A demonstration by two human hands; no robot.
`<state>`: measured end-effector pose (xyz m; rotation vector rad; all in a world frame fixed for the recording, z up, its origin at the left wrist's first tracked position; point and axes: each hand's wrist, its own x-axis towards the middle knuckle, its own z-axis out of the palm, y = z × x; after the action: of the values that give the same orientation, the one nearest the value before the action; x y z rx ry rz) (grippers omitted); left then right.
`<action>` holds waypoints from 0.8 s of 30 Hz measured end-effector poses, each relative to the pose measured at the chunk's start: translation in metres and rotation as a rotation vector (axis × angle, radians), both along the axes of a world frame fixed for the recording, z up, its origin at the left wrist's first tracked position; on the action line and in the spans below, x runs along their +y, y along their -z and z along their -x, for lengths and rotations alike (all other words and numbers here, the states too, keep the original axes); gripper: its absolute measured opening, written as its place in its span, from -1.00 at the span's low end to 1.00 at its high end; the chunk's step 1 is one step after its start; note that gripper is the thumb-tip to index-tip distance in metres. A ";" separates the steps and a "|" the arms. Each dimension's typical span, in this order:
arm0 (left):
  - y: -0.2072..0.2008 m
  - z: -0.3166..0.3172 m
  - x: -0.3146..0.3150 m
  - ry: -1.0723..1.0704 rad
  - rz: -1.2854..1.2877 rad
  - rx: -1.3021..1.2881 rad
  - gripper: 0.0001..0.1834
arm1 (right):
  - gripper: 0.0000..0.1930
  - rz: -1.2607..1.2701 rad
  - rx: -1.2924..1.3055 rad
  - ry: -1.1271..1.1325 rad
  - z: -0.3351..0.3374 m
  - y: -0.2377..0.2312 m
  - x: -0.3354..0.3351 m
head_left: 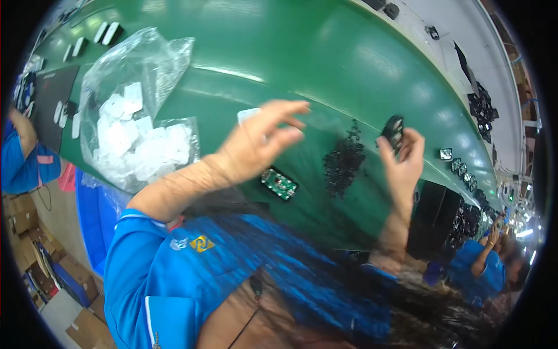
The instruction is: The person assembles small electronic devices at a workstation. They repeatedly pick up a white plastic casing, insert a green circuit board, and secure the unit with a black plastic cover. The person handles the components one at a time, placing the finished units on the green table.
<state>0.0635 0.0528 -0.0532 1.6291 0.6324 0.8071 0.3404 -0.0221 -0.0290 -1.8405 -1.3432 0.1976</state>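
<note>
My right hand point(405, 164) grips a black oval plastic casing point(393, 132) between thumb and fingers, raised at the right of the green table. My left hand point(258, 139) hovers left of centre with its fingers apart and nothing visible between them. Just behind it is a white plastic piece point(248, 115), partly hidden by the hand. A green circuit board in a black casing point(279, 184) lies below my left hand. Between my hands is a loose heap of small black parts point(343, 166).
A clear plastic bag point(139, 72) full of white plastic pieces point(136, 139) lies at the left. Several casings point(462, 168) line the right edge, near a black tray point(435, 212). A blue bin point(96, 218) stands lower left. Co-workers sit at far left point(26, 157) and far right point(479, 264).
</note>
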 end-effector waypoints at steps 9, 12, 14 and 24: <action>-0.013 0.033 -0.055 0.175 0.403 -0.212 -0.56 | -0.12 -0.027 0.027 -0.448 0.141 -0.023 -0.049; -0.015 0.050 -0.071 0.218 0.664 -0.344 -0.56 | -0.38 -0.267 0.081 -0.707 0.139 -0.031 -0.052; -0.015 0.060 -0.078 0.323 0.818 -0.390 -0.55 | -0.67 -0.202 0.175 -0.780 0.145 -0.034 -0.056; -0.017 0.066 -0.089 -0.311 -0.726 -0.085 -0.39 | -0.79 -0.426 0.411 -0.578 0.187 -0.008 -0.063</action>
<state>-0.0029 -0.0359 -0.0357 2.1550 0.5705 1.4439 0.1534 -0.0853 -0.0209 -0.9654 -1.4479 0.5160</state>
